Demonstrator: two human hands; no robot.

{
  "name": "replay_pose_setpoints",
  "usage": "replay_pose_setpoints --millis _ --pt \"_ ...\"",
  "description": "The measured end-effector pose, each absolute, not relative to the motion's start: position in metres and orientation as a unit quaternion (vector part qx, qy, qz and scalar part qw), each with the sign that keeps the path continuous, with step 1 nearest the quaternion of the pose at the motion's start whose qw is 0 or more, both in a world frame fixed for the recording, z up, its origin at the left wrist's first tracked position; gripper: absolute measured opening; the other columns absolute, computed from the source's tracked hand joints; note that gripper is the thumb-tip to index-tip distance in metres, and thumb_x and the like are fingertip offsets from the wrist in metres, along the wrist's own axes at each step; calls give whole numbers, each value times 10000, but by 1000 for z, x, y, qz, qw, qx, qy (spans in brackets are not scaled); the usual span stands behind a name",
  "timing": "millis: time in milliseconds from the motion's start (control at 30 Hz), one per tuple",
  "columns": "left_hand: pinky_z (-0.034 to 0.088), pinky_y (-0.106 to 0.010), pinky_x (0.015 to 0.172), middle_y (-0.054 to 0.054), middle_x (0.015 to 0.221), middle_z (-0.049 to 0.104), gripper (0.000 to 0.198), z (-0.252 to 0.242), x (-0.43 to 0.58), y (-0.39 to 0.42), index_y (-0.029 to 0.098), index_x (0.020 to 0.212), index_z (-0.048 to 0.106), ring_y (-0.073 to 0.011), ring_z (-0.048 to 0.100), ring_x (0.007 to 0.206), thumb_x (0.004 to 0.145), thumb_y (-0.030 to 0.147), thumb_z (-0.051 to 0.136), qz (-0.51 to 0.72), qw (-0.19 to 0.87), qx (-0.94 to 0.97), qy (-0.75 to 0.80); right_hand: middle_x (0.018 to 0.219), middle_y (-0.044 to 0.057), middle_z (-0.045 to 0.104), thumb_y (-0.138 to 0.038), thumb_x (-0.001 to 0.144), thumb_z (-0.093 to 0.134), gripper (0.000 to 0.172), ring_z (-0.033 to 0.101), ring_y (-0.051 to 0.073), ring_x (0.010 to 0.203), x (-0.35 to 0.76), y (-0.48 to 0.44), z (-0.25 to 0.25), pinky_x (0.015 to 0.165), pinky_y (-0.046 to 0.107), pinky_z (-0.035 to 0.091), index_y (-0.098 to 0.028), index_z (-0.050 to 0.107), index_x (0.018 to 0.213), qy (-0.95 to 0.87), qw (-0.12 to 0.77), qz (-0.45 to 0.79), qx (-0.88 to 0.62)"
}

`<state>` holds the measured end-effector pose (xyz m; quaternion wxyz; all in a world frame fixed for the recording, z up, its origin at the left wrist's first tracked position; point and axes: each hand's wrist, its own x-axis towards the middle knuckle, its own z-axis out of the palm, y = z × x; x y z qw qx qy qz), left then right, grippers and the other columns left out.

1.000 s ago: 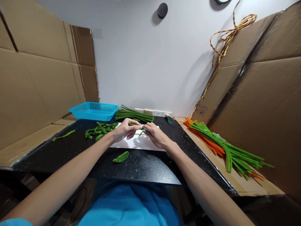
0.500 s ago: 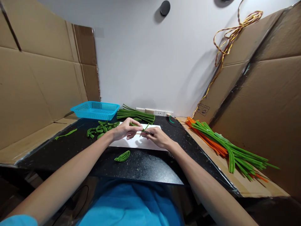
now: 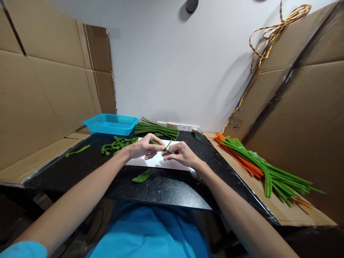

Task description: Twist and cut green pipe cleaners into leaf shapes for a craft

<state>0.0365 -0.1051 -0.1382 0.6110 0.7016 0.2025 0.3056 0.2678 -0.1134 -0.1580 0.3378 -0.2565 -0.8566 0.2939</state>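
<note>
Above a white sheet [image 3: 150, 163], my left hand [image 3: 146, 146] pinches a dark green pipe cleaner [image 3: 168, 144] between thumb and fingertips; one thin end sticks up between the hands. My right hand [image 3: 182, 154] is closed close beside it, fingertips meeting at the stem. A small dark, metallic-looking tool [image 3: 170, 151] pokes out of the right fingers and touches the stem; its kind is mostly hidden by the hand. Nearer to me lies a green bent pipe-cleaner piece [image 3: 141, 176], leaf-like in outline. Several similar looped pieces [image 3: 118, 144] are piled left of the sheet.
A blue plastic basket [image 3: 111, 129] stands at the back left, beside a bundle of straight green pipe cleaners [image 3: 157, 129]. Bright green stems [image 3: 271, 172] and orange stems [image 3: 245, 162] lie on cardboard at right. Cardboard walls [image 3: 48, 86] flank the black tabletop [image 3: 166, 188].
The view has shifted slightly. My right fingers have loosened and changed their hold near the stem, showing more of the dark tool. My left hand keeps its pinch.
</note>
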Motion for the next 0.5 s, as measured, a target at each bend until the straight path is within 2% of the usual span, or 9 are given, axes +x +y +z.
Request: replay_pose_setpoints --millis 133,267,500 --pt "245 -163 316 34 393 516 288 -139 34 -102 83 846 771 -62 406 285 810 356 856 314 611 699 199 794 47 710 -624 918 707 473 533 131 649 267 -113 -158 602 255 342 -172 846 909 -879 353 190 -257" --pt "312 -169 329 27 398 534 317 -139 29 -97 82 885 776 -72 427 294 823 383 854 317 581 715 225 828 48 682 -592 992 622 473 559 137 690 266 -112 -159 632 257 328 -181 827 878 -893 346 98 -270" --pt "328 -162 342 11 409 556 370 -136 23 -95 64 933 791 -81 472 315 816 407 861 300 538 747 251 822 62 728 -511 1038 586 416 602 153 722 268 -112 -160 660 251 324 -178 829 991 -911 289 51 -291"
